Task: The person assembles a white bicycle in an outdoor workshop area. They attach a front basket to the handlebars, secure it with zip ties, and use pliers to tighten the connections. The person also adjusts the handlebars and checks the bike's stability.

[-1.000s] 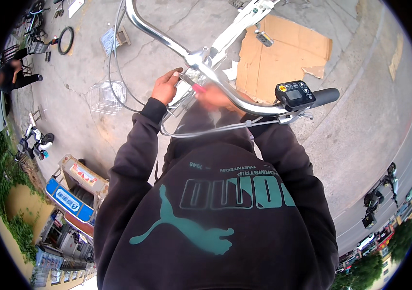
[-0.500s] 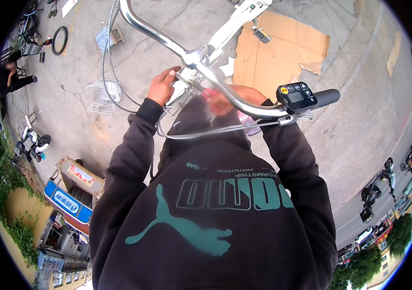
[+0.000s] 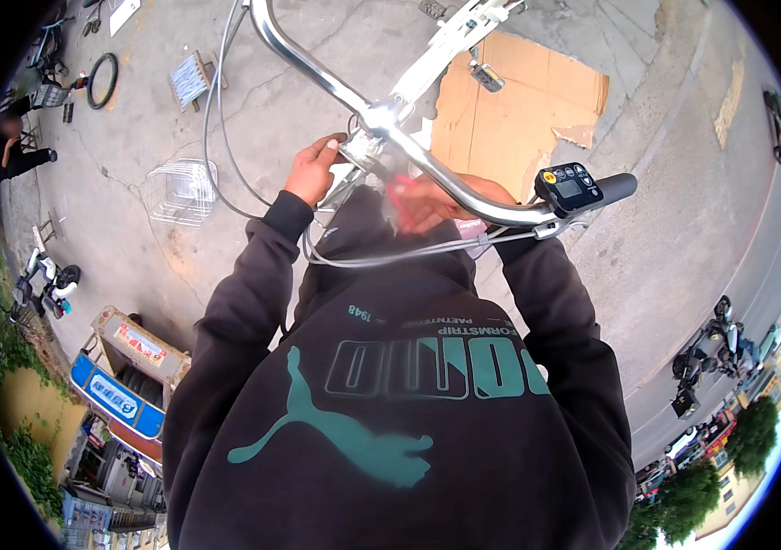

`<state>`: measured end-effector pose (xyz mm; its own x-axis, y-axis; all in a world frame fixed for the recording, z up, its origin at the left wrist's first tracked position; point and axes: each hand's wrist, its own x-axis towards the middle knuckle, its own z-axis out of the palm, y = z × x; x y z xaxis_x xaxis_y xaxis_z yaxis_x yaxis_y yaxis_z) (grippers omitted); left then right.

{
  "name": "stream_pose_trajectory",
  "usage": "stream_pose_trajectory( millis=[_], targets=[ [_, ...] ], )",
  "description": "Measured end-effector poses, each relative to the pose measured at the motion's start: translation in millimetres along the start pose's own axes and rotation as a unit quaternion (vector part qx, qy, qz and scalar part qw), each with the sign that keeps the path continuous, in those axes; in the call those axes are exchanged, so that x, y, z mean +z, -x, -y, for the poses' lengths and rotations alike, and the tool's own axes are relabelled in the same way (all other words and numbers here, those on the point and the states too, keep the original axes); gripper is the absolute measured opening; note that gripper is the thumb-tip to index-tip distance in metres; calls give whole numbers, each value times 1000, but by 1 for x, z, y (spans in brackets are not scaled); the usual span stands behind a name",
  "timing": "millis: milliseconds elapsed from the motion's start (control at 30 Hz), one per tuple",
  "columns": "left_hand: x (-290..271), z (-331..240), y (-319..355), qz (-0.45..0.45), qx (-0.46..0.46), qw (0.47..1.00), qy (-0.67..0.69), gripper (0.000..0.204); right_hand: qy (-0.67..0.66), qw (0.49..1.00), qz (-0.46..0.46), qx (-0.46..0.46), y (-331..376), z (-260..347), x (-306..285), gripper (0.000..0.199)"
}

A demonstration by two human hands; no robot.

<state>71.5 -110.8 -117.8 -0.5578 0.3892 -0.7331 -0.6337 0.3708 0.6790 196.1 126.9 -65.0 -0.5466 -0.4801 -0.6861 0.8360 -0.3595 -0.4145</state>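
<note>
White bicycle frame (image 3: 450, 46) and its shiny curved handlebar (image 3: 317, 75) stand in front of me. A black control unit (image 3: 568, 189) with a small screen sits beside the right grip. My left hand (image 3: 312, 172) is closed at the front of the head tube, thumb and fingers pinched at a part I cannot make out. Below the bar, my right hand (image 3: 432, 203) grips a red-handled tool (image 3: 400, 194), blurred by motion; its kind is unclear. The tool's other end points at the bracket (image 3: 360, 151) under the stem. Grey cables (image 3: 390, 264) loop across my lap.
A flattened cardboard sheet (image 3: 519, 105) lies beneath the frame. A wire basket (image 3: 181, 192), a small stool (image 3: 191, 81) and a tyre (image 3: 103, 81) are on the concrete at left. A person (image 3: 13, 151) sits far left. Parked two-wheelers (image 3: 711, 353) line the road at right.
The handlebar appears slightly further right and lower as my view shifts. My right hand has moved a little with the red-handled tool; my left hand keeps its place at the head tube.
</note>
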Motion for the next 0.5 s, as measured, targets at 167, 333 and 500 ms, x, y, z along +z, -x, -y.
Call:
stream_pose_trajectory(
  millis=[167,333,500],
  targets=[
    [8,-11,9,-27,-38,999,-1,39,-28,992,121,-28,-1,4,-12,46],
    [15,-9,14,-66,-71,995,32,39,-46,986,135,91,-17,6,-26,61],
    [25,-7,19,-101,-77,989,82,40,-117,961,205,145,-76,-27,-52,42]
  ],
)
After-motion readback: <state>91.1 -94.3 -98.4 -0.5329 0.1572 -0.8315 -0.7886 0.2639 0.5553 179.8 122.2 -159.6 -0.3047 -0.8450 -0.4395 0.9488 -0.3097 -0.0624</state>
